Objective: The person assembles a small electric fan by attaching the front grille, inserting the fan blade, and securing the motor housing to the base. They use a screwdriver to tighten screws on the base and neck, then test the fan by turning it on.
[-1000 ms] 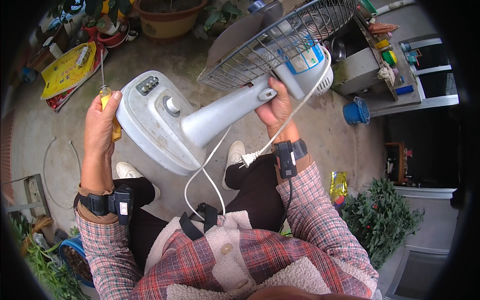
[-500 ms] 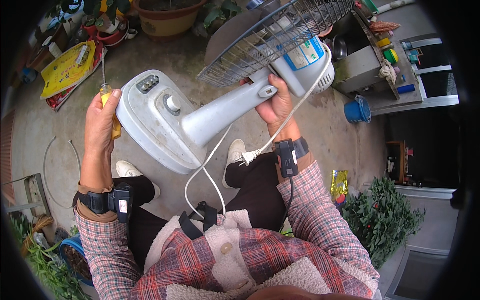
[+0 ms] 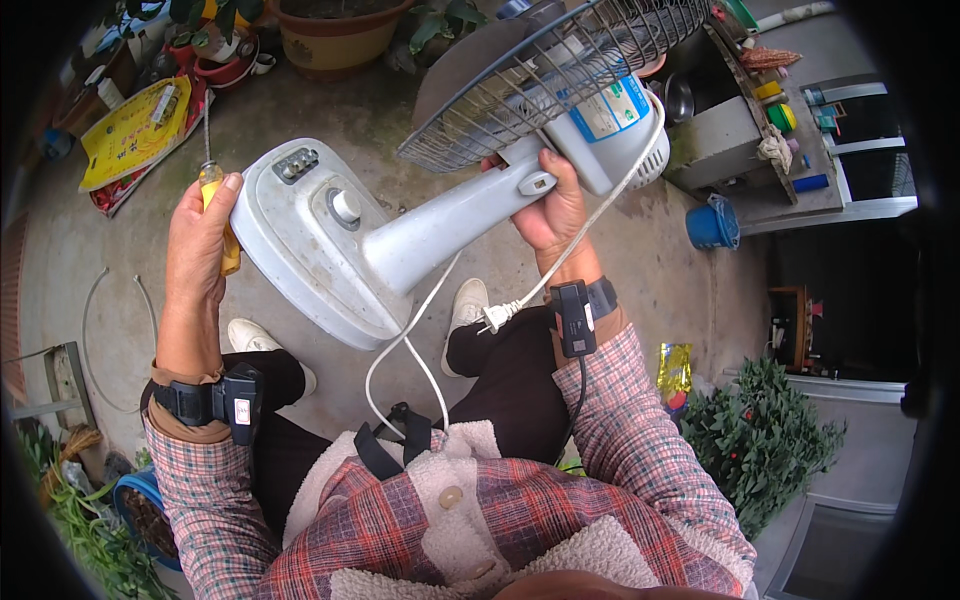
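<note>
An electric fan (image 3: 440,235) lies tilted across in front of me, its grey base to the left and its wire cage to the upper right. My left hand (image 3: 203,235) is closed around a screwdriver (image 3: 231,250) with a yellow handle, its shaft pointing up. That hand also rests against the edge of the base, which carries push buttons and a white knob. Around the fan's neck, just below the motor housing, my right hand (image 3: 556,205) is wrapped. A white cord with a plug (image 3: 497,317) hangs from the housing past my right wrist.
Potted plants (image 3: 335,40) stand at the far side, with a yellow and red sack (image 3: 135,135) at the upper left. To the right are a blue bucket (image 3: 713,222), a concrete sink (image 3: 712,135) and a leafy bush (image 3: 755,435). A loose hose (image 3: 95,330) lies on the floor at left.
Almost nothing differs. Both hands keep their hold on the fan and screwdriver, and the view has shifted very slightly.
</note>
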Demonstrator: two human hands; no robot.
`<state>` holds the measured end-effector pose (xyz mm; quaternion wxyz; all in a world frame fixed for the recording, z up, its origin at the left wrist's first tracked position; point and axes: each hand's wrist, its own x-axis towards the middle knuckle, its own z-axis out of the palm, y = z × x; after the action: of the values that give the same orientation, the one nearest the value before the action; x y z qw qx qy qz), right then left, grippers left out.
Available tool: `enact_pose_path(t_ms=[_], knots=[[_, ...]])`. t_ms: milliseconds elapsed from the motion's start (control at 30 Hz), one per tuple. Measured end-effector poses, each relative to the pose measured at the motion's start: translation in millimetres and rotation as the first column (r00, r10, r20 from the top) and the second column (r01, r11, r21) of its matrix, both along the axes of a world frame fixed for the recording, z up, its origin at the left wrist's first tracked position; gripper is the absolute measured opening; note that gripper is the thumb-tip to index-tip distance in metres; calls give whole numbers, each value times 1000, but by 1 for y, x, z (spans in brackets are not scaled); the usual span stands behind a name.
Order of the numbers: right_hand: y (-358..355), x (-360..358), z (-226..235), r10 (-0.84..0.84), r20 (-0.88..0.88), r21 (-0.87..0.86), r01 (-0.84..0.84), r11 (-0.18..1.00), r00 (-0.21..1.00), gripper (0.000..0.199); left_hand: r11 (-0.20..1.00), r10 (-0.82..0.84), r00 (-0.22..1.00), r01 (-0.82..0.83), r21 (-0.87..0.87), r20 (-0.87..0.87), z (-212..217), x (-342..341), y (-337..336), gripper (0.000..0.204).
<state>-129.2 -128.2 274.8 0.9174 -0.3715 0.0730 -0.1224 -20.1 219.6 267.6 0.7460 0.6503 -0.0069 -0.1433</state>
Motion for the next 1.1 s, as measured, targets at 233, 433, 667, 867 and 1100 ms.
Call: enact_pose_path(t_ms=[233, 433, 667, 867, 1100], knots=[[0, 2, -3, -11, -9, -47, 11, 999, 1000, 52, 999, -11, 1000, 10, 42, 13, -3, 2, 1, 25], [2, 5, -3, -4, 3, -56, 5, 998, 1000, 53, 999, -18, 1000, 18, 48, 2, -4, 5, 5, 25], [5, 4, -4, -3, 4, 2, 3, 1000, 1000, 57, 1000, -7, 1000, 7, 24, 0, -8, 5, 5, 22], [5, 5, -7, -6, 23, -6, 6, 1000, 1000, 57, 998, -19, 1000, 19, -52, -6, -13, 7, 8, 20], [4, 4, -11, -8, 40, -26, 9, 1000, 999, 56, 999, -19, 1000, 19, -49, 0, -20, 7, 8, 20]])
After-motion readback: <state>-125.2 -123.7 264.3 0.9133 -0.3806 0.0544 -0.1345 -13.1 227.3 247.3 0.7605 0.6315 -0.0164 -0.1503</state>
